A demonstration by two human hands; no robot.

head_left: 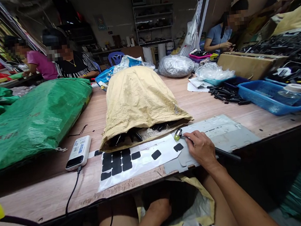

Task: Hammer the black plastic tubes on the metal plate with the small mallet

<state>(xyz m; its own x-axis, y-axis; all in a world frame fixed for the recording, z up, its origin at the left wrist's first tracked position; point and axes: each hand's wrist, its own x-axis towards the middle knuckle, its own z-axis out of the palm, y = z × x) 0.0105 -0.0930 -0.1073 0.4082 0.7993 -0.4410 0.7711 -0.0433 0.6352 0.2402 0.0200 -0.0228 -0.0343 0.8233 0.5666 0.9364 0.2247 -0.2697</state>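
My right hand (202, 150) is wrapped round a tool with a black handle (227, 154) and a metal and yellow-green head (178, 135), over a grey board (221, 134). Left of it, a white sheet (145, 166) bears black rounded-square pads (156, 155), several in rows and a few apart. Down at my lap, my left hand (159, 208) reaches into an open yellow-lined sack (208, 203); its fingers are hidden in the dark opening. Behind the sheet lies a tan woven sack (138, 96), its mouth facing me with dark parts inside.
A white power bank (78, 152) with a black cable lies left, beside a green sack (34, 120). At right are black parts (228, 94), a blue tray (276, 97) and a cardboard box (249, 64). Several people sit across the room.
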